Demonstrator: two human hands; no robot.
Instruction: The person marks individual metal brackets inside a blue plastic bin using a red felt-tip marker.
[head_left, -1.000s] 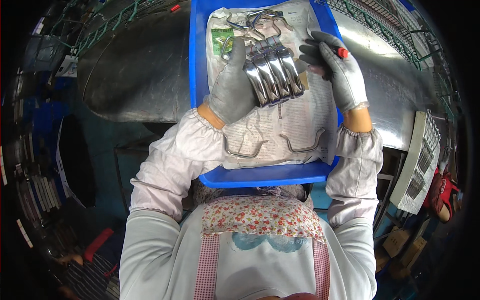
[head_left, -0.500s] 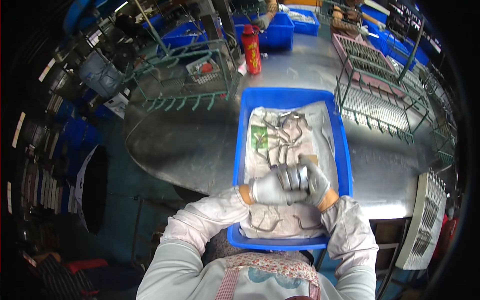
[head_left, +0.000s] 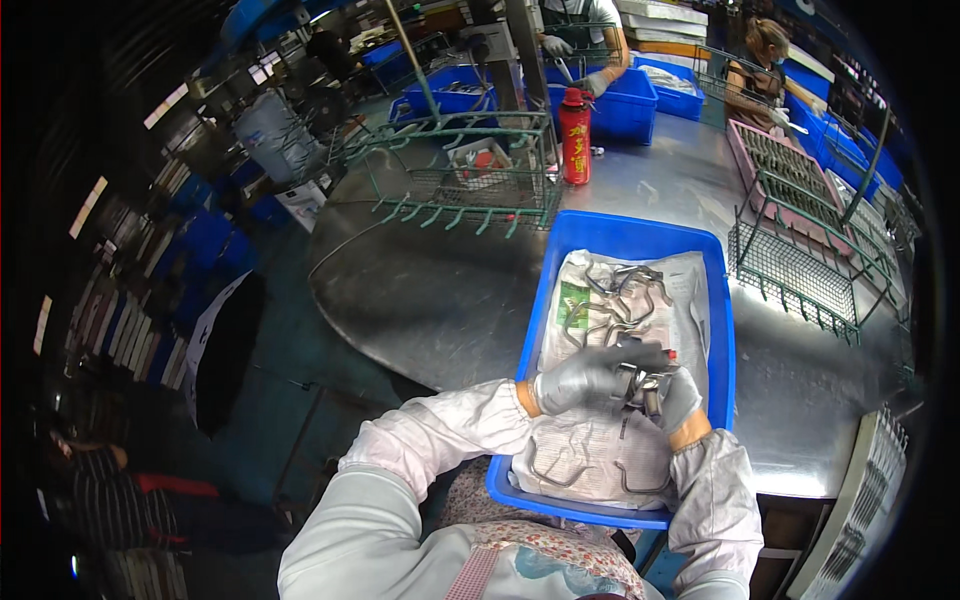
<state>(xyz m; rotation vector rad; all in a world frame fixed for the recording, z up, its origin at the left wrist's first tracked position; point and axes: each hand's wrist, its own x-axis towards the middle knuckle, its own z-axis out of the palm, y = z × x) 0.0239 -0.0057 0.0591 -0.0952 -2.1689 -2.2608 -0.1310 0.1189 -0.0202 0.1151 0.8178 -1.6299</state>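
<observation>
Both of my hands wear grey gloves and meet over a blue plastic tray lined with newspaper. My left hand and my right hand together clasp a bundle of shiny metal hooks. Just beyond my hands, a loose pile of bent metal hooks lies in the far half of the tray. Two single hooks rest on the paper near the tray's front edge, under my wrists.
The tray sits on a grey metal table. A green wire rack and a red bottle stand behind it. Another green wire rack is at the right. Other people work at blue bins at the far side.
The view has pulled back and up, so the tray looks smaller and more of the table shows. My hands came together around the hook bundle, which my left hand held spread out earlier.
</observation>
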